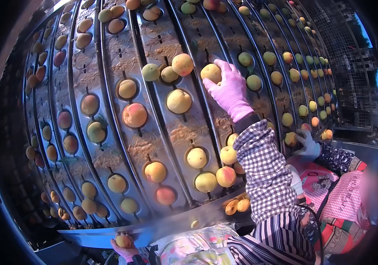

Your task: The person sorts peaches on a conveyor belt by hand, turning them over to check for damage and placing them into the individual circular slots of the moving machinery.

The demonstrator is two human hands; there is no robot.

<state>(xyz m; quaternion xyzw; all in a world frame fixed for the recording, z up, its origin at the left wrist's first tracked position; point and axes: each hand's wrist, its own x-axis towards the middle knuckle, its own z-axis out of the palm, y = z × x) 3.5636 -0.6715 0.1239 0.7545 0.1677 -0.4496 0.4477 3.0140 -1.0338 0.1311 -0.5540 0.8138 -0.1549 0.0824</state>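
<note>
My right hand [231, 90], in a pink glove with a checked sleeve, reaches over the metal trays. Its fingers and thumb curl round a yellow peach [210, 73] in the middle of the view. Just left of it lie an orange-yellow peach [182, 65] and a green one [151, 72]. At the bottom edge my left hand [128, 252], also in pink, holds a peach [123, 240] below the metal rim [153, 223]. Its fingers are partly hidden under the fruit.
Slatted metal trays [184, 132] with round cups carry many peaches and brown pulp. On the right a co-worker in pink checks [345, 194] reaches in with a pale-gloved hand [307, 145]. Split peaches [237, 206] lie by the near rim. A wire mesh [345, 66] stands at upper right.
</note>
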